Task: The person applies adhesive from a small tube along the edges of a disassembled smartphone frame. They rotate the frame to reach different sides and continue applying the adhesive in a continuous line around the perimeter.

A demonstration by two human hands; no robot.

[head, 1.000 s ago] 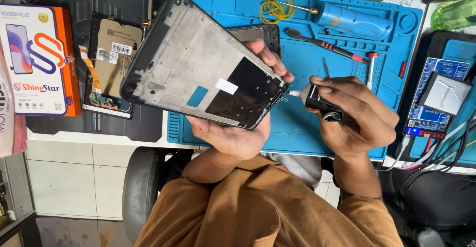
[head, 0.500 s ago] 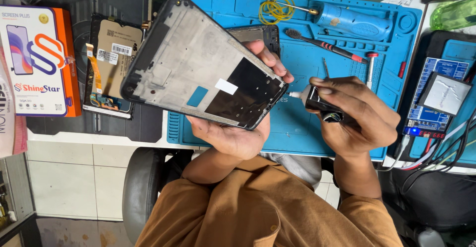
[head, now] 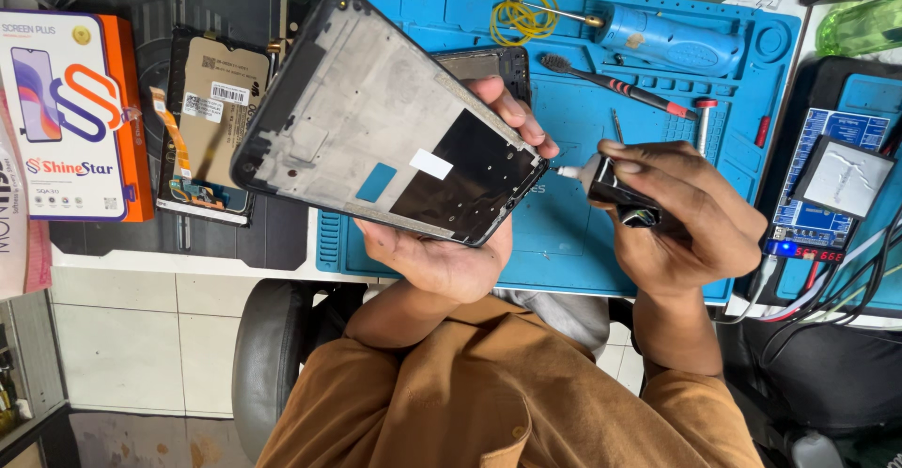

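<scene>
A: What is the left hand [head: 442, 257] doing?

B: It holds a phone frame [head: 390, 120] from underneath, palm up, with the fingers [head: 512, 111] wrapped over its far edge. The frame is raised over the left part of the blue work mat [head: 583, 233] and tilted, its inner side facing the camera. That side is grey metal with a black patch, 1 small white sticker and 1 small blue one.

A: And the right hand [head: 681, 219]?

B: Closed around a small black glue tube [head: 615, 195]. The tube's white nozzle [head: 568, 173] points at the frame's right edge and sits just beside it; I cannot tell whether it touches.

A: What else lies on the mat?

B: Behind the frame, 1 dark phone part [head: 489, 62] peeks out, mostly hidden. Right of the frame lie a coil of yellow wire [head: 521, 19], a black brush with a red end [head: 611, 83] and a blue tool [head: 672, 43], all well apart from both hands.

A: And off the mat?

B: To the frame's left, on the desk [head: 188, 261], a screen assembly [head: 209, 120] lies face down, with an orange and white box [head: 70, 116] beyond it. Right of the mat stands a small blue circuit board [head: 827, 195] with cables.
</scene>
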